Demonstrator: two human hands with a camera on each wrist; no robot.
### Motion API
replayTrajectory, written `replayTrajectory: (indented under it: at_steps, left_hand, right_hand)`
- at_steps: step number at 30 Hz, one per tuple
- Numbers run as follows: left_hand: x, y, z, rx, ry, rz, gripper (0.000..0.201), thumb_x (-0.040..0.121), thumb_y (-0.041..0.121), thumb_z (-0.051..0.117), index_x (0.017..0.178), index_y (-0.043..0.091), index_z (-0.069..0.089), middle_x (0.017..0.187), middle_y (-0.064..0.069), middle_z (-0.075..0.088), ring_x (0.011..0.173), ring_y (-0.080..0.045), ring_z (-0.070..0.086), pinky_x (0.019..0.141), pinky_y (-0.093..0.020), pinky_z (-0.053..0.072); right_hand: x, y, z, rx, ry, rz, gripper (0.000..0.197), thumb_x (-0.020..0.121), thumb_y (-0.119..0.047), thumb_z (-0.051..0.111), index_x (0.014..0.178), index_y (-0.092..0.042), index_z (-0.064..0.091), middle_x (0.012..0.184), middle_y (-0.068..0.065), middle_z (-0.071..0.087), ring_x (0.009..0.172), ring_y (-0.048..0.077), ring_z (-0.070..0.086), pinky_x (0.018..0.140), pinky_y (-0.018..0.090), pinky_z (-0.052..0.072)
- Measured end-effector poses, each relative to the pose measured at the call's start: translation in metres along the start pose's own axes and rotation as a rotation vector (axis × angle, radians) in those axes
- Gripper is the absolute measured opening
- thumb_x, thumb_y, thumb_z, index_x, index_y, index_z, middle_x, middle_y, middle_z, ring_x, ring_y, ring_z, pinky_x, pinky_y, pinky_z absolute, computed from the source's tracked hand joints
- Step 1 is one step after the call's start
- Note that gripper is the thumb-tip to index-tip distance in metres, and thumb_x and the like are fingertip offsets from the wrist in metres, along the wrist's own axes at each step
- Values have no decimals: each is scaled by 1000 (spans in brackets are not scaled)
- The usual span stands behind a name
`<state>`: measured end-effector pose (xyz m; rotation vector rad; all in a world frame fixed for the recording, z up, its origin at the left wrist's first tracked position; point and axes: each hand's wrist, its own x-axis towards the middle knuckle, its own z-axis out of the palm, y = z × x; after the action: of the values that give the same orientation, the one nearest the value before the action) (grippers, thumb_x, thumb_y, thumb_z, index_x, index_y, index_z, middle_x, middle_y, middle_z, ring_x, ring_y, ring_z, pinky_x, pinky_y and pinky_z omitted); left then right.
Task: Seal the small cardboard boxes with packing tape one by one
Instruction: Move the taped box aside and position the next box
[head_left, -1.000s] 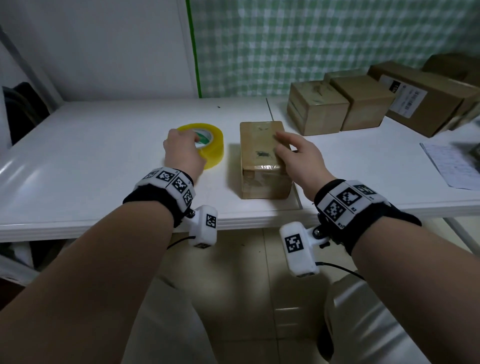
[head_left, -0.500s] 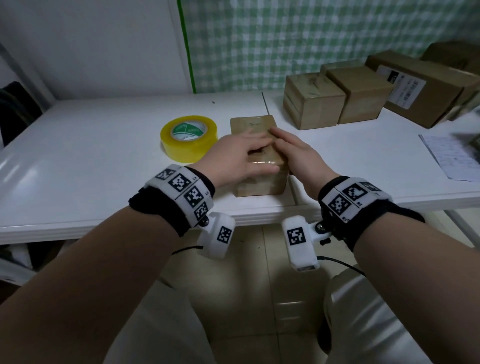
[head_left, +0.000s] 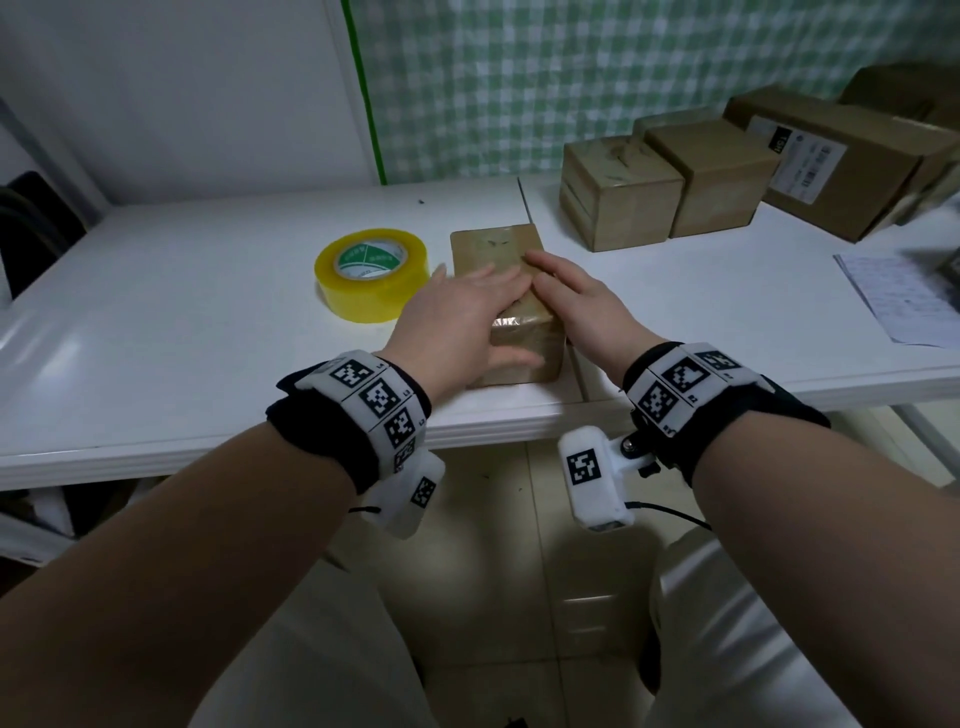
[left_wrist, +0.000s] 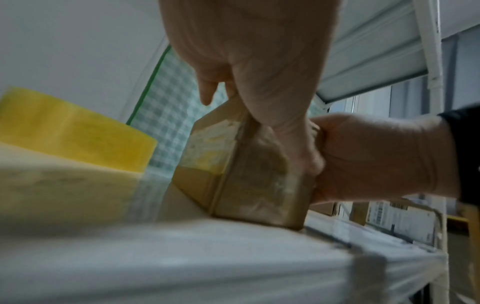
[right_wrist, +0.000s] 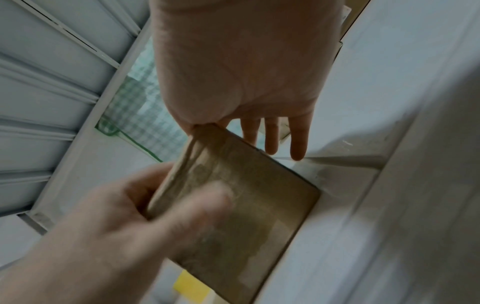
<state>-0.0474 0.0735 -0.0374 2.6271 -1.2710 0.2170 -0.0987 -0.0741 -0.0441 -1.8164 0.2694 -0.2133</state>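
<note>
- A small brown cardboard box wrapped in clear tape (head_left: 506, 291) is lying on the white tabletop (head_left: 156, 332) near its front edge, long side running away from the person.
- The left hand (head_left: 457, 322) is lying over the box's top and near-left part, fingers stretched flat across the top and thumb reaching down the near face; the grip is wide and pressing, not curling round anything.
- In the left wrist view, the left hand (left_wrist: 259, 72) is coming down onto the box's (left_wrist: 249, 174) upper edge.
- The right hand (head_left: 582, 306) is resting flat on the top right of the box, fingers straight and pointing away, its grip also wide and holding nothing.
- In the right wrist view, the right hand (right_wrist: 241, 72) is showing straight fingers past the far end of the box (right_wrist: 244, 201).
- A yellow roll of packing tape with a green-and-white core label (head_left: 371, 273) is lying flat just left of the box, beside the left hand.
- Several larger brown cardboard boxes (head_left: 665, 187) are standing in a row at the back right, well apart from the hands.
- A printed sheet of paper (head_left: 898, 296) is lying at the right edge.
</note>
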Motion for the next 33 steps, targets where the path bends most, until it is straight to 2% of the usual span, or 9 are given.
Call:
replayTrajectory:
  at_steps: [4, 7, 13, 19, 22, 25, 28, 30, 33]
  left_hand:
    - [9, 15, -2, 132, -33, -58, 72, 88, 59, 45, 146, 18, 31, 153, -2, 32, 141, -18, 28, 116, -40, 10]
    - [11, 16, 3, 165, -110, -74, 81, 87, 56, 51, 149, 14, 22, 157, -5, 22, 145, -21, 20, 118, -41, 3]
    - [2, 15, -4, 151, -137, 31, 83, 86, 31, 64, 151, 11, 16, 159, -6, 15, 146, -19, 13, 117, -40, 1]
    - [9, -5, -23, -8, -297, 131, 58, 100, 43, 24, 152, 19, 13, 159, 5, 10, 146, -9, 8, 119, -38, 4]
    - [24, -16, -31, -37, -464, 46, 59, 99, 45, 14, 152, 20, 4, 160, 6, -1, 146, -7, -3, 119, -39, -1]
    - [41, -20, -29, -98, -483, -40, 59, 101, 42, 15, 152, 15, 2, 160, 0, -5, 146, -12, -7, 116, -27, -4]
    - [54, -24, -26, -135, -484, -208, 62, 101, 45, 20, 152, 17, -1, 160, -4, -12, 147, -22, -10, 117, -32, -2]
    - [57, -29, -22, -222, -453, -369, 70, 98, 52, 28, 152, 20, -3, 159, -6, -15, 147, -27, -3, 119, -36, 5]
    - [55, -33, -21, -565, -313, -522, 90, 90, 48, 54, 153, 19, -3, 159, -4, 12, 142, -22, 25, 113, -31, 26]
  right_hand:
    - [-2, -2, 0, 0, 0, 8, 39, 98, -27, 46, 136, -25, 50, 141, -5, 49, 127, 9, 45, 110, 28, 34]
    - [-2, 0, 0, -7, -2, -1, 39, 98, -27, 47, 137, -25, 50, 141, -5, 49, 127, 6, 44, 109, 23, 32]
    - [-2, 0, -3, -30, -27, -1, 41, 99, -31, 42, 140, -29, 45, 145, -6, 44, 132, 10, 41, 113, 37, 31]
    - [-2, 1, -7, -19, -84, 35, 44, 100, -32, 35, 145, -35, 35, 149, -5, 39, 134, 12, 39, 114, 39, 30]
    - [0, -2, -5, -38, -89, 41, 45, 100, -30, 36, 145, -34, 33, 150, -3, 38, 135, 13, 38, 114, 38, 30]
    - [2, -3, -5, -64, -88, 44, 46, 100, -28, 37, 146, -33, 32, 150, -2, 37, 135, 14, 38, 114, 37, 30]
    - [2, -4, -6, -78, -95, 56, 48, 100, -29, 37, 147, -32, 28, 150, -1, 36, 134, 16, 39, 113, 38, 32]
    - [2, -4, -8, -53, -101, 78, 52, 99, -32, 39, 149, -33, 23, 149, -4, 39, 130, 16, 43, 109, 39, 36]
    - [-1, -6, -16, 72, -119, 141, 64, 98, -24, 47, 151, -31, 13, 148, -4, 41, 124, 14, 49, 91, 30, 49]
